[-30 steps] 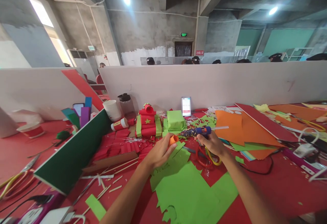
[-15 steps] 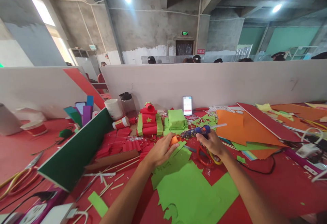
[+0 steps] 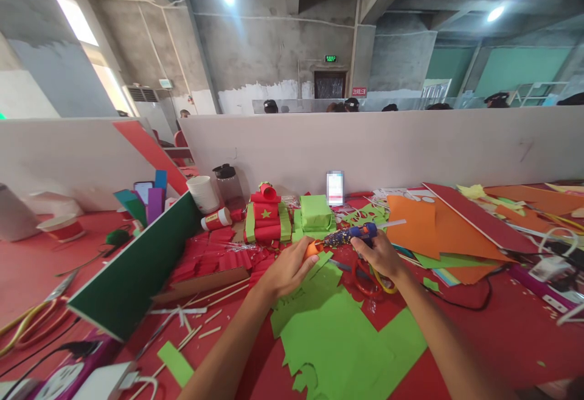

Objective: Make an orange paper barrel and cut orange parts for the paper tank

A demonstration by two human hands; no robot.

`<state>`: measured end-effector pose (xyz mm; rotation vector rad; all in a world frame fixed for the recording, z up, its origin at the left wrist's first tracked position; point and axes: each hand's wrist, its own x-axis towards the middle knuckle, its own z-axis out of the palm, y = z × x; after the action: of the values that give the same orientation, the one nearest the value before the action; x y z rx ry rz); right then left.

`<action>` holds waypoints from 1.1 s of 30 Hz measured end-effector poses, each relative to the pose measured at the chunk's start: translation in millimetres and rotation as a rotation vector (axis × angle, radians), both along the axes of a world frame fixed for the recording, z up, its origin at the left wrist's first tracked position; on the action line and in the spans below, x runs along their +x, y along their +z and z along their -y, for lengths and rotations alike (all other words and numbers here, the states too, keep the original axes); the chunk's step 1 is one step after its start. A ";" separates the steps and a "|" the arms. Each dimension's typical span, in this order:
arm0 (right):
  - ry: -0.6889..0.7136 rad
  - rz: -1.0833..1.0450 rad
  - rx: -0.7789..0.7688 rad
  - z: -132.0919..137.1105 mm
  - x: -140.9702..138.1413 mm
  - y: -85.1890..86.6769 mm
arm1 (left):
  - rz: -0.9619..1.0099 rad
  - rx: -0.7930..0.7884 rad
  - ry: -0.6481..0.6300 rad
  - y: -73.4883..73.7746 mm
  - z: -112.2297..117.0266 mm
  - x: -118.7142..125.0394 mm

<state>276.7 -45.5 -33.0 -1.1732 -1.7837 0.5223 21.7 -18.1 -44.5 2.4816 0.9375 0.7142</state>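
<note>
My left hand [image 3: 287,271] is closed on a small orange paper roll [image 3: 311,248], held just above green paper sheets [image 3: 337,333] on the red table. My right hand [image 3: 382,255] grips a blue speckled glue gun [image 3: 351,234], a clear glue stick poking out of its back end. The gun's nozzle touches the orange roll. Red and yellow scissors [image 3: 370,278] lie under my right wrist.
A red and green paper model with a yellow star [image 3: 266,216] and a green paper box [image 3: 314,213] stand behind my hands. A phone [image 3: 334,188] leans on the white partition. Orange sheets [image 3: 424,230] lie right, a green board [image 3: 132,272] left, wooden sticks and cables in front.
Both hands and the glue gun have drifted slightly away from me and to the right in view; the nozzle has closed onto the orange roll. In the last half second almost nothing moved.
</note>
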 end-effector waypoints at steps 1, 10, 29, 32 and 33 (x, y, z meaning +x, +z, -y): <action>-0.001 0.000 -0.002 -0.2 -0.1 -0.1 | 0.001 -0.001 -0.003 0.0 0.1 0.0; -0.031 0.043 0.024 -0.1 -1.0 1.2 | -0.017 -0.001 -0.011 2.0 0.8 -0.5; -0.092 0.073 0.087 -3.6 1.0 0.9 | 0.009 0.011 -0.008 1.8 1.0 -0.8; -0.087 0.073 0.070 -4.2 2.0 0.5 | 0.010 0.012 -0.004 1.7 1.2 -0.8; -0.086 0.071 0.064 -4.3 2.4 0.3 | 0.012 0.014 -0.002 1.7 1.3 -0.8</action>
<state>279.0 -41.2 -32.7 -1.2309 -1.7882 0.3747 20.9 -19.4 -42.8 2.4878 0.9285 0.7366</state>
